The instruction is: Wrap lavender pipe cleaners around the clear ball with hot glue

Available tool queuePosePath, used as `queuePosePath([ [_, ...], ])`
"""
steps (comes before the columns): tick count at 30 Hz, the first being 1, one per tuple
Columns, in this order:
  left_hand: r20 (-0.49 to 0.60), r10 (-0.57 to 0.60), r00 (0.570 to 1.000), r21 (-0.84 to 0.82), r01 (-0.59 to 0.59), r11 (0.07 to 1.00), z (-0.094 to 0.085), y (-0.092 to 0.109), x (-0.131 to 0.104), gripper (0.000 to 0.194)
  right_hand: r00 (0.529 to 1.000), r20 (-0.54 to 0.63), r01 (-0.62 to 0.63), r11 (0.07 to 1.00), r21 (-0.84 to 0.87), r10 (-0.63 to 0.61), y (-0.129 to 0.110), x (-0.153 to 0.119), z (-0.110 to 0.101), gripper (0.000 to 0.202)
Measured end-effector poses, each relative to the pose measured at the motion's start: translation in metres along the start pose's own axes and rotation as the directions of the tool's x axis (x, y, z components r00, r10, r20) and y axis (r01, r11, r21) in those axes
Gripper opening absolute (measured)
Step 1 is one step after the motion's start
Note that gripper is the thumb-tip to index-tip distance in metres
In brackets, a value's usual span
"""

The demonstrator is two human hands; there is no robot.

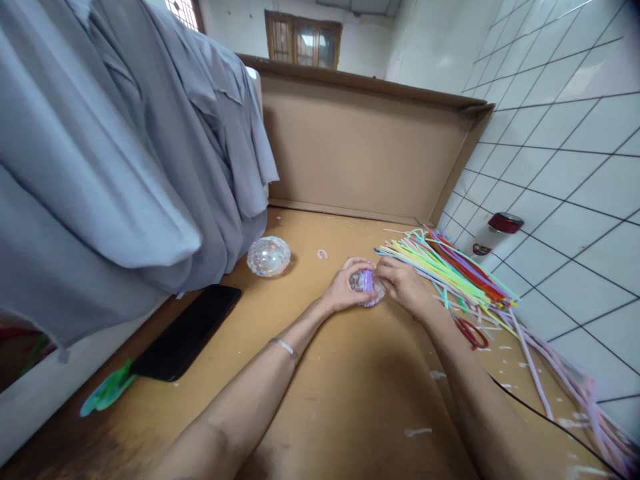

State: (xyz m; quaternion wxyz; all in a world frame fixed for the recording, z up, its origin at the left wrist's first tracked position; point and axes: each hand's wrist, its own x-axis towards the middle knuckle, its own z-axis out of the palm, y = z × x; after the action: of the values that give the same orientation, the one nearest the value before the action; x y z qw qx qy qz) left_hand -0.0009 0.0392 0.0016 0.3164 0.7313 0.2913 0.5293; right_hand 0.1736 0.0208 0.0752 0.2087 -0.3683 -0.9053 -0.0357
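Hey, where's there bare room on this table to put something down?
Mainly the tabletop between the left forearm and right forearm, nearer you than the held ball, though pale scraps lie beside the right one. Another patch separates the flat black device from the left forearm. The right side is crowded with coloured strips, red-handled scissors and more scraps.

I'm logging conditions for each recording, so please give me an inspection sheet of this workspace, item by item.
Surface: brown tabletop, bearing white scraps, darkened at lower left.
Job's things: clear ball with purple on it, held; second clear ball further left, on the tabletop.
Clutter: dark flat device, green object, pale curved piece, coloured strips, red-handled scissors, red-lidded container.
Grips: left grip curls around the held ball; right grip is at its right side, closure unclear.
Cables: one thin black cable, lower right.
Surroundings: grey cloth left, cardboard panel behind, tiled wall right.
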Motion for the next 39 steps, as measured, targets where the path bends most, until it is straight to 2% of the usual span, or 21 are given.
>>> queuePosePath([
  [3,-0.014,-0.011,1.0,-0.006,0.011,1.0,0.0,-0.001,0.0,0.051,0.99,0.106,-0.069,0.98,-0.186,0.09,-0.015,0.002,-0.003,0.021],
  [6,-0.023,-0.005,1.0,-0.002,0.005,1.0,0.0,-0.003,0.001,0.052,0.96,0.186,-0.135,0.925,-0.354,0.211,-0.036,0.007,-0.009,0.024],
  [10,-0.041,0.026,0.999,-0.017,-0.027,0.999,-0.001,-0.009,0.002,0.052,0.92,0.26,-0.143,0.871,-0.471,0.292,-0.059,0.014,-0.011,0.032],
  [13,-0.06,0.034,0.998,-0.017,-0.035,0.999,-0.001,-0.013,0.003,0.048,0.918,0.238,-0.152,0.836,-0.528,0.317,-0.072,0.015,0.0,0.034],
  [18,-0.066,0.049,0.997,-0.042,-0.051,0.998,-0.001,-0.011,0.002,0.033,0.918,0.073,-0.267,0.743,-0.614,0.391,-0.095,0.013,0.025,0.038],
  [22,-0.064,0.03,0.997,-0.051,-0.034,0.998,-0.004,-0.006,0.001,0.029,0.895,0.109,-0.308,0.776,-0.551,0.433,-0.106,0.015,0.03,0.038],
  [26,-0.07,0.012,0.997,-0.037,-0.014,0.999,-0.004,-0.007,0.001,0.029,0.871,0.129,-0.362,0.798,-0.483,0.473,-0.104,0.018,0.017,0.039],
  [30,-0.066,0.015,0.998,-0.026,-0.017,1.0,-0.003,-0.01,0.001,0.041,0.858,0.165,-0.42,0.849,-0.32,0.487,-0.085,0.015,-0.005,0.032],
  [35,-0.072,-0.037,0.997,-0.038,0.034,0.999,-0.003,-0.006,0.001,0.049,0.845,-0.064,-0.532,0.823,-0.2,0.531,-0.056,0.009,-0.022,0.031],
  [37,-0.075,-0.038,0.996,-0.052,0.034,0.998,-0.002,-0.005,0.001,0.05,0.837,-0.084,-0.546,0.817,-0.187,0.54,-0.05,0.008,-0.022,0.029],
  [39,-0.076,-0.034,0.997,-0.057,0.029,0.998,-0.002,-0.005,0.001,0.05,0.841,-0.057,-0.54,0.824,-0.174,0.539,-0.049,0.008,-0.02,0.028],
])
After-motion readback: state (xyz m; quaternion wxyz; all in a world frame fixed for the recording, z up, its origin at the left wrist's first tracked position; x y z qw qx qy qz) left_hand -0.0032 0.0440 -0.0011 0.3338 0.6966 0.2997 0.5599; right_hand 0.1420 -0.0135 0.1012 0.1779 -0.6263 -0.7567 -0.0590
